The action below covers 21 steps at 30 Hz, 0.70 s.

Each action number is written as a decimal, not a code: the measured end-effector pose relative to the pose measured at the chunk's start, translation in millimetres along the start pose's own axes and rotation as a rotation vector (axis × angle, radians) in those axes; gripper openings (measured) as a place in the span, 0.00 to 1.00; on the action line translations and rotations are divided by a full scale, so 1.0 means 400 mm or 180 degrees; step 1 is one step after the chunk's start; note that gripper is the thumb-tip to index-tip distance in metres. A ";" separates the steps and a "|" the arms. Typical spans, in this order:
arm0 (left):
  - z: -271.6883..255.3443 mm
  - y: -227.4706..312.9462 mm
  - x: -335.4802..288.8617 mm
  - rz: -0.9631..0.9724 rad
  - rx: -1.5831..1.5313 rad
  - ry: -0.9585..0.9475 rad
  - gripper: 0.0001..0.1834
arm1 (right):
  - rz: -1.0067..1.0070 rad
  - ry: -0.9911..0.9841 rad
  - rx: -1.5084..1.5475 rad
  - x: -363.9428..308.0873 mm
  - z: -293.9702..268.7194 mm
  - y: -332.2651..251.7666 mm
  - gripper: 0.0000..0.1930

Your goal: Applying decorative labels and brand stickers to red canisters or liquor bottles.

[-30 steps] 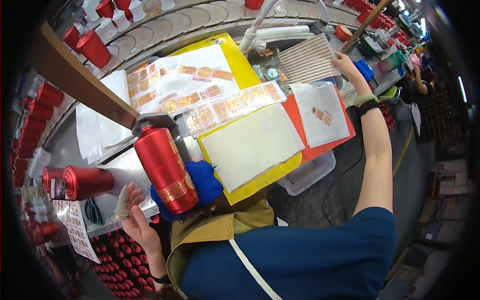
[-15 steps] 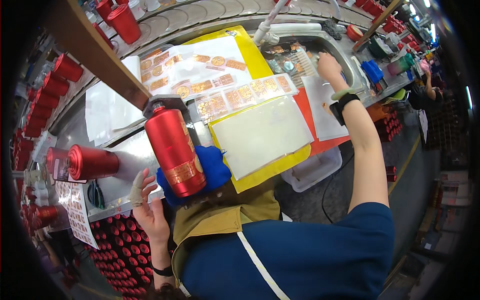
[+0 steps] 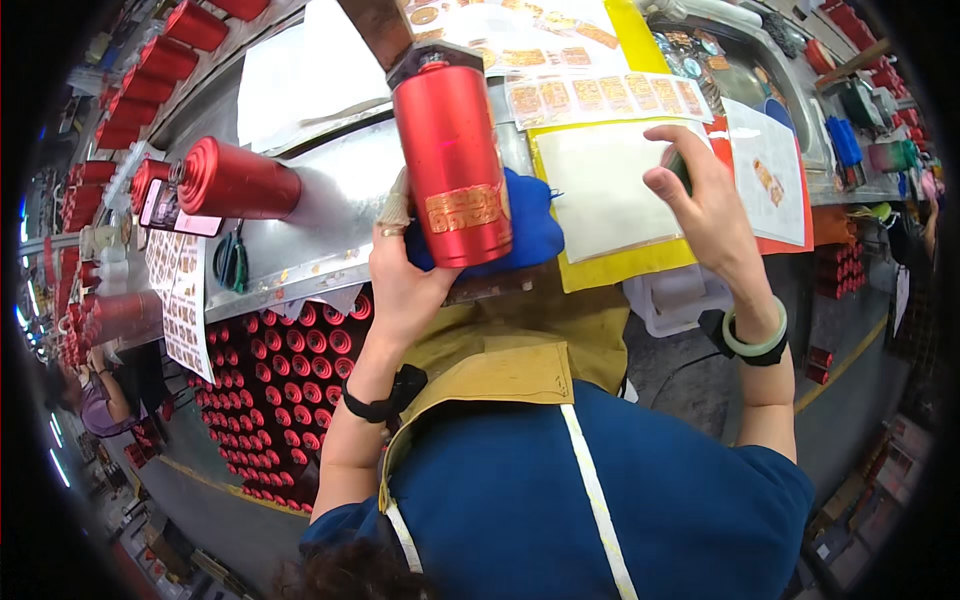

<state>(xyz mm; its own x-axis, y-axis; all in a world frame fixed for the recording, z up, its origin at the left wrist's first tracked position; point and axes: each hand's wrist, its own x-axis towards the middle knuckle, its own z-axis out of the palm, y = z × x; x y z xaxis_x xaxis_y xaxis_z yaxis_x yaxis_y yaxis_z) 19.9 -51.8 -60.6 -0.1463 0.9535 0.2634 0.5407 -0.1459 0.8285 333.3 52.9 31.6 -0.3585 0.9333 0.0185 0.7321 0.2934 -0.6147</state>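
Note:
A glossy red bottle with a gold patterned decal lies with its neck end against a metal holder. Its lower part is over a crumpled blue cloth. My left hand wraps the bottle's lower left side, thumb at the base; one finger wears a pale cover, and some fingertips are hidden behind the bottle. My right hand hovers over a pale sheet stack, thumb and index finger apart. A small dark green object shows inside its curled grip; its kind is unclear.
Gold decal sheets lie behind the pale stack, on a yellow board. A metal sink is at the back right. Red canisters and a phone stand left. Many red bottles are packed below the table.
My right hand has come back from the sink to over the pale sheets, with something dark green in it. My left hand has moved up onto the bottle's lower end. The view has shifted.

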 end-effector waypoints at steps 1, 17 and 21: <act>0.001 -0.004 -0.001 -0.0031 -0.0033 -0.0018 0.50 | -0.0185 0.0120 0.0184 -0.003 0.028 -0.009 0.21; 0.037 0.036 -0.014 -0.0077 -0.0203 0.0677 0.60 | -0.2247 0.0907 0.0535 0.044 0.245 -0.237 0.11; 0.023 0.071 0.002 0.0609 0.0524 0.0920 0.59 | -0.2789 0.1800 -0.0316 0.154 0.229 -0.177 0.10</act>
<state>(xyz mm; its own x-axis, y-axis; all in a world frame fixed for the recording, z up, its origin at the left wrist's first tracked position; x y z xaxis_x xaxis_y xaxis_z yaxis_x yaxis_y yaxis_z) 42.8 -52.9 -41.5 -0.2448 0.7960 0.5535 0.7032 -0.2473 0.6666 206.5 70.8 4.1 -0.4821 0.3390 0.8079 0.4002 0.9055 -0.1411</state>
